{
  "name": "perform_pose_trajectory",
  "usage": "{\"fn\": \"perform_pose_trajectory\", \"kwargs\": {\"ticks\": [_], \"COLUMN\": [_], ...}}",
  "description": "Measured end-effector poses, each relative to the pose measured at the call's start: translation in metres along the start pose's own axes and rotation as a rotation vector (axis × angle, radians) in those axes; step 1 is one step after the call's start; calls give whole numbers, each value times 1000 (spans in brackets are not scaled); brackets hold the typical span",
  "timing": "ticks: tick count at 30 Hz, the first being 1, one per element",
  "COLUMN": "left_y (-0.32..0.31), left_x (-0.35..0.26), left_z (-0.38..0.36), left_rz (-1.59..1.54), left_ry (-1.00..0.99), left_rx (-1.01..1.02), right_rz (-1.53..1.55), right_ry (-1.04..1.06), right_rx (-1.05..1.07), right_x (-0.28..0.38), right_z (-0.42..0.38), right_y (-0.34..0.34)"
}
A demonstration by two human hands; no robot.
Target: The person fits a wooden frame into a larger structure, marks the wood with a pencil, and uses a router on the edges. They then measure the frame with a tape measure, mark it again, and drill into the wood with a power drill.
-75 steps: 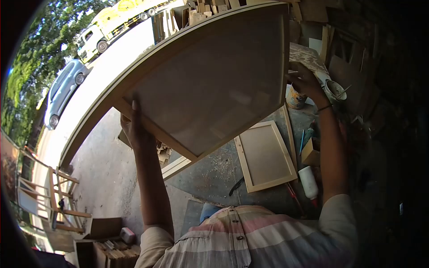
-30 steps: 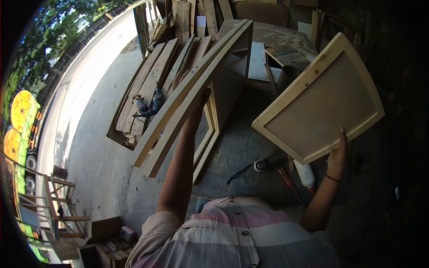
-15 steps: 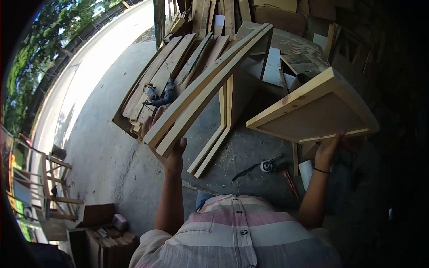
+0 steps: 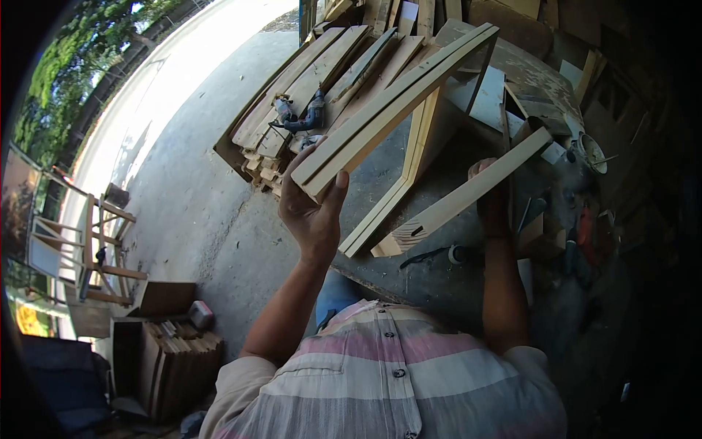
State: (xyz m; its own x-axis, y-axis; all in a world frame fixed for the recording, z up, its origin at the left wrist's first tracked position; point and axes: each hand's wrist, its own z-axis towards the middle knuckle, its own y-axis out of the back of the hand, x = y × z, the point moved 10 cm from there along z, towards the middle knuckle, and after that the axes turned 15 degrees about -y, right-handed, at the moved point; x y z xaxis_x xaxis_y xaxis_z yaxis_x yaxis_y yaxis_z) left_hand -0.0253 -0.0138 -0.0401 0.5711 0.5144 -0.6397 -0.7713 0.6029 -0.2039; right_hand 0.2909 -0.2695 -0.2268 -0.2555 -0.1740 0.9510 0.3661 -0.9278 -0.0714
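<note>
Pinching the near end of the big wooden frame (image 4: 395,108) between thumb and fingers, the left hand (image 4: 311,217) steadies it at one end only; the right hand (image 4: 493,208) is at the smaller frame (image 4: 468,194), turned edge-on, fingers showing past its far side, though the shade makes it hard to judge how firm that hold is; a loose one could tip it onto the tape measure (image 4: 455,254) below; beyond, the big frame slants up and away; any twist could swing it left, toward the power tool (image 4: 314,111) on the planks (image 4: 322,62).
</note>
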Motion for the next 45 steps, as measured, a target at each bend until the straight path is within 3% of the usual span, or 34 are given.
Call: {"fn": "perform_pose_trajectory", "kwargs": {"ticks": [2,3,4,6,7,10,11,13,17,19,20,22,25,35,38,41,43,45], "left_y": [0,3,8,7,6,-1,1,0,8,7,5,4,3,11,8,10,10,10], "left_x": [0,4,7,-11,-8,-22,-16,-21,-20,-21,-20,-22,-21,-10,-8,-5,-5,-7], "left_z": [-4,-4,-3,6,9,21,21,24,30,31,31,31,28,27,22,20,20,21], "left_rz": [-3,7,14,20,20,266,182,151,82,81,76,68,69,37,-9,-23,-15,14], "left_ry": [39,41,40,-210,-239,-496,-355,-401,-319,-297,-276,-262,-204,-161,-113,-74,-77,-78], "left_rx": [-9,20,26,135,220,509,514,590,626,656,689,695,686,600,593,552,558,543], "right_rz": [120,-172,-164,-367,-396,-521,-521,-200,90,1034,1034,347,148,92,220,56,-214,-144], "right_ry": [-44,85,81,-60,63,90,90,-170,-283,-946,-949,-449,-358,-370,-398,-359,-302,-245], "right_rx": [123,54,53,86,46,128,142,244,236,346,350,190,204,215,228,170,176,145], "right_x": [-24,-21,-29,-44,-12,-17,-28,-74,-94,-143,-150,-122,-97,-69,-64,-34,-26,-13], "right_z": [8,7,6,6,-10,-12,-9,1,2,-9,-9,6,5,-1,-5,-10,-9,-9], "right_y": [-33,-41,-46,-72,-83,-106,-110,-115,-123,-138,-142,-127,-131,-147,-152,-154,-158,-162]}}
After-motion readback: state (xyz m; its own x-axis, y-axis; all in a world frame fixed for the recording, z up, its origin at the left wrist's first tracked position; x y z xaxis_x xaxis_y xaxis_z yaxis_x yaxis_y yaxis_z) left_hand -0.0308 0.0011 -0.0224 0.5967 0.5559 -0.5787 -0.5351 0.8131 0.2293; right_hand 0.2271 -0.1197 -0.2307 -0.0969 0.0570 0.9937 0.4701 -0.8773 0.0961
